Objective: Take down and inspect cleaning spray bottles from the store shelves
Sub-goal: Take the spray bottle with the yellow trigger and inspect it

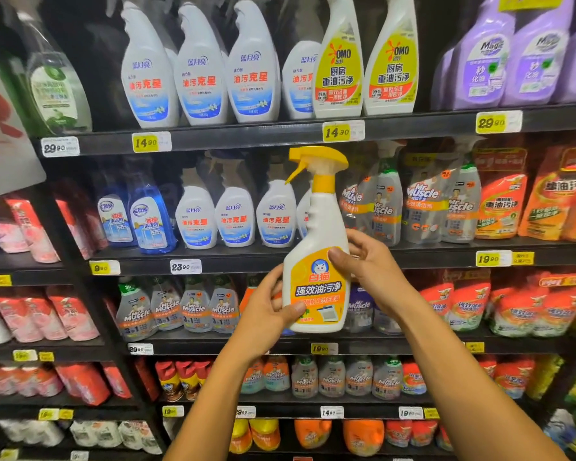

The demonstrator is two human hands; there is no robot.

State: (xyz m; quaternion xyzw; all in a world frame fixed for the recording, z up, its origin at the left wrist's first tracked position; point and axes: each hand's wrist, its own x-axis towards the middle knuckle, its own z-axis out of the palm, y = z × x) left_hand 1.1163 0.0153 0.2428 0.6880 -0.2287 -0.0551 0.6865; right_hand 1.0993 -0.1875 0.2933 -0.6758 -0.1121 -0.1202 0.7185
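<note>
Figure: Two-handed hold on a spray bottle (316,261) in front of the store shelves (280,136). The white bottle, with yellow trigger head at 12 o'clock and orange label facing the viewer, is upright, clear of the shelf boards, at the centre of the view. The left hand (266,307) grips the lower body from 8 o'clock, thumb across the label's lower edge; the right hand (366,261) holds the shoulder from 3 o'clock, thumb on the label's upper corner. Both hands are thus clamped on the bottle, one low, one high. Judged from its look, the body is stiff moulded plastic with a smooth, possibly slippery surface; if full, moderately heavy and bottom-weighted. The waist below the collar and the broad lower body offer secure holds; the trigger should be avoided. Neighbouring bottles stand in rows behind.
</note>
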